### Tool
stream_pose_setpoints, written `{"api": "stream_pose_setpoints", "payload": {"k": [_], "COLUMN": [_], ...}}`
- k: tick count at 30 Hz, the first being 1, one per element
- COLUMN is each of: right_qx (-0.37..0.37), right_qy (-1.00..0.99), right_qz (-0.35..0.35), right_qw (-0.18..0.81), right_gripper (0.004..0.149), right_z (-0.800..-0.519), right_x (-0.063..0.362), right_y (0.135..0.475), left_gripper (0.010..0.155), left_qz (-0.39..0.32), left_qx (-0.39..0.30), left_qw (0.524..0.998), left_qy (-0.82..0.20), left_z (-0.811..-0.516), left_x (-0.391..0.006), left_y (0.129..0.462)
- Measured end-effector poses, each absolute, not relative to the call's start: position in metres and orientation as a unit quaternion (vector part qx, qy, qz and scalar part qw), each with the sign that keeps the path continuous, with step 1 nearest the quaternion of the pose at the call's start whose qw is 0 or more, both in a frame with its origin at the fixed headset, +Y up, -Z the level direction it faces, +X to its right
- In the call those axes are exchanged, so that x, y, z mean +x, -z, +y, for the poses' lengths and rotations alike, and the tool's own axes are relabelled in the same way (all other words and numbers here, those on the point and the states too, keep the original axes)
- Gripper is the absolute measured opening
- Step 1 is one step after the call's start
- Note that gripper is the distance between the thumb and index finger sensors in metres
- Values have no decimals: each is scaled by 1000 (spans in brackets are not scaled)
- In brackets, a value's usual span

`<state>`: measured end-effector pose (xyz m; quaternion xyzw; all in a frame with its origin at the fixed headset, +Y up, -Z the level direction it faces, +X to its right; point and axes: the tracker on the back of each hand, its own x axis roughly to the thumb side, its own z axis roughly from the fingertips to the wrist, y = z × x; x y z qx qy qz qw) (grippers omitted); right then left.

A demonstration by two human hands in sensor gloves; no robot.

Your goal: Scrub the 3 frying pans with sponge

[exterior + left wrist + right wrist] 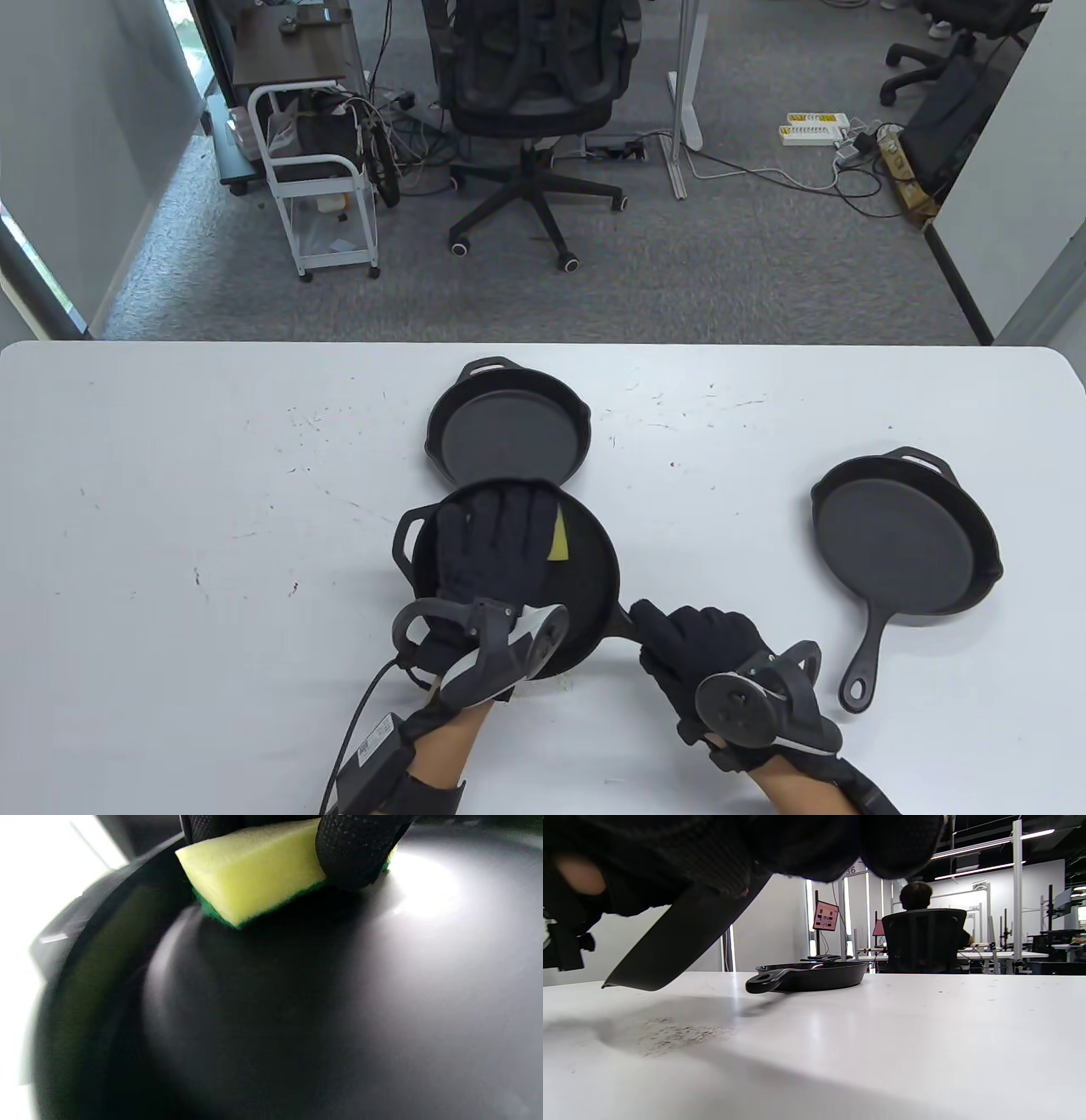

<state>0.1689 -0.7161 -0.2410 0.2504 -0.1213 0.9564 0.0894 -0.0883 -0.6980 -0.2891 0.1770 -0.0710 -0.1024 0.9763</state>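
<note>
Three black frying pans are on the white table. The near pan (585, 586) lies at the front centre, and my left hand (496, 543) presses a yellow-green sponge (558, 539) onto its floor. In the left wrist view the sponge (250, 882) sits green side down on that pan (297, 1005), with a fingertip (352, 853) curled over its edge. My right hand (691, 649) grips the near pan's handle (624, 624), seen close in the right wrist view as the handle (683, 942). A second pan (509, 429) sits just behind. A third pan (904, 548) lies to the right, also seen as the pan (806, 978).
Behind the table stand an office chair (534, 93), a white cart (318, 178) and cables on the grey carpet. In the right wrist view a person (916, 899) sits in a chair at another desk far off. The table's left side (170, 526) is bare.
</note>
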Motion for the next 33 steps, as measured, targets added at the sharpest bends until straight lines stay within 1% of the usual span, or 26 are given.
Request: {"api": "stream_pose_setpoints", "payload": {"k": [2, 3, 5, 6, 7, 10, 13, 15, 17, 19, 22, 23, 25, 26, 28, 29, 31, 33], "right_qx": [232, 219, 208, 207, 207, 207, 233, 253, 270, 284, 295, 291, 274, 260, 234, 222, 209, 200], "right_qy": [-959, -960, -961, -961, -959, -957, -954, -948, -943, -939, -937, -939, -943, -948, -954, -956, -959, -959], "right_qz": [-133, -140, -147, -152, -156, -155, -160, -170, -184, -187, -182, -181, -179, -176, -172, -168, -158, -160], "right_qw": [94, 103, 110, 108, 114, 130, 100, 86, 68, 60, 43, 42, 51, 57, 77, 93, 112, 119], "right_gripper": [56, 56, 56, 56, 56, 56, 56, 56, 56, 55, 56, 56, 56, 56, 57, 56, 56, 56], "right_z": [-714, -713, -712, -712, -711, -710, -710, -709, -708, -708, -710, -711, -711, -711, -712, -713, -715, -716], "right_x": [174, 178, 180, 181, 181, 176, 167, 161, 156, 151, 146, 146, 150, 154, 163, 169, 176, 180], "right_y": [242, 243, 244, 244, 244, 241, 237, 232, 227, 225, 224, 225, 228, 231, 236, 239, 243, 244], "left_gripper": [77, 77, 77, 77, 77, 77, 76, 76, 77, 77, 77, 77, 77, 77, 77, 77, 77, 77], "left_qz": [-55, -64, -87, -92, -112, -177, -214, -210, -194, -166, -93, -78, -56, -53, -66, -84, -108, -147], "left_qx": [146, 118, 88, 82, 75, 79, 131, 175, 193, 206, 213, 209, 178, 149, 109, 85, 67, 58], "left_qw": [985, 990, 992, 992, 991, 981, 968, 962, 962, 964, 972, 975, 982, 987, 992, 993, 992, 987], "left_qy": [74, 48, 22, 16, 12, -21, -12, 16, 23, -3, 9, 18, 23, 13, 2, 1, 7, 11], "left_z": [-705, -709, -712, -714, -715, -717, -708, -701, -692, -687, -685, -686, -694, -701, -710, -714, -718, -720], "left_x": [-98, -102, -101, -99, -94, -75, -61, -61, -69, -82, -107, -113, -125, -125, -122, -115, -101, -86], "left_y": [288, 286, 282, 280, 278, 270, 259, 254, 255, 259, 269, 272, 280, 282, 284, 284, 282, 279]}}
